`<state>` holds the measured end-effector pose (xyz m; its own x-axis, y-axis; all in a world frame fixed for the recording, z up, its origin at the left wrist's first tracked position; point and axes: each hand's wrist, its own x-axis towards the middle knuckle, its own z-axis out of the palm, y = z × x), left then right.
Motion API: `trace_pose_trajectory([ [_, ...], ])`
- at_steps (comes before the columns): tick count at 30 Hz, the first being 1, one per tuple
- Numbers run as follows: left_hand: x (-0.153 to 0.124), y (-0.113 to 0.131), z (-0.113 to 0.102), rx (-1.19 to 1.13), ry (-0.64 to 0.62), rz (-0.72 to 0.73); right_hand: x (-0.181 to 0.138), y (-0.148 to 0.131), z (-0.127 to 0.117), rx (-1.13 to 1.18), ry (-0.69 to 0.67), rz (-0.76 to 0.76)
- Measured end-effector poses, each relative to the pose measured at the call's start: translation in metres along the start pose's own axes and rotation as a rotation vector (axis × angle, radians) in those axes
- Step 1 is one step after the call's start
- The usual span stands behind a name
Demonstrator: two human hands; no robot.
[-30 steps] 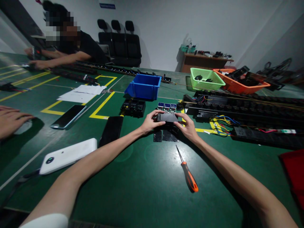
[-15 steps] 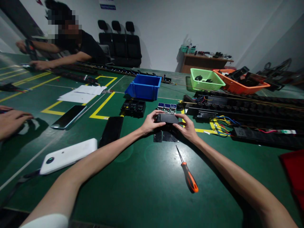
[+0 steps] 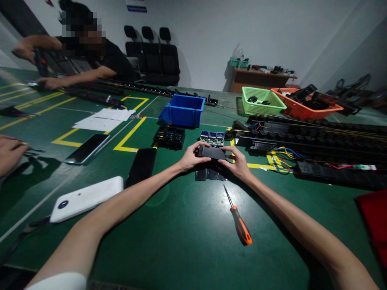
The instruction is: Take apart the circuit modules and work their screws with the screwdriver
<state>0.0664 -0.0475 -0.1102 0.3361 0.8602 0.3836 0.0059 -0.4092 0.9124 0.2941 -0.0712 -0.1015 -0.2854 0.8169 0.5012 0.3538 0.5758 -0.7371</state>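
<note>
Between my two hands is a small black rectangular housing (image 3: 212,152), held a little above the table. My left hand (image 3: 192,156) grips its left end, thumb along the near edge and fingers behind. At the right end, my right hand (image 3: 238,162) pinches it between thumb and fingers. Just beyond lie small circuit boards with blue displays (image 3: 212,137). Flat black plates (image 3: 200,174) lie on the table below the housing, partly covered by it. Closer to me rests a screwdriver (image 3: 241,227) with an orange and black handle, its tip pointing away.
A black module (image 3: 169,137), a blue bin (image 3: 184,111) and a dark phone (image 3: 142,167) stand left of my hands. A white device (image 3: 87,198) lies by my left forearm. Long black rails with wires (image 3: 302,137) are at right. A co-worker's hand (image 3: 12,155) is at far left.
The housing has shifted very slightly left in my hands, and my right fingers have moved a little at its end. At far left the co-worker's hand now has dark thin pieces at its fingertips.
</note>
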Motion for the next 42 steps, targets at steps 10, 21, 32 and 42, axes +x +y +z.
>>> trace_pose_trajectory([
  [10,0.002,-0.004,0.001,-0.002,0.075,-0.023,0.006,-0.016,-0.009,-0.342,0.047,0.032],
  [21,0.002,-0.005,0.000,-0.033,0.103,-0.025,0.001,-0.099,-0.036,-0.583,-0.969,0.324],
  [32,0.002,-0.004,0.000,-0.024,0.104,-0.041,-0.020,-0.093,-0.009,-0.706,-0.980,0.195],
  [42,0.002,-0.004,0.000,0.007,0.102,-0.031,-0.015,-0.093,-0.002,-0.468,-0.809,0.172],
])
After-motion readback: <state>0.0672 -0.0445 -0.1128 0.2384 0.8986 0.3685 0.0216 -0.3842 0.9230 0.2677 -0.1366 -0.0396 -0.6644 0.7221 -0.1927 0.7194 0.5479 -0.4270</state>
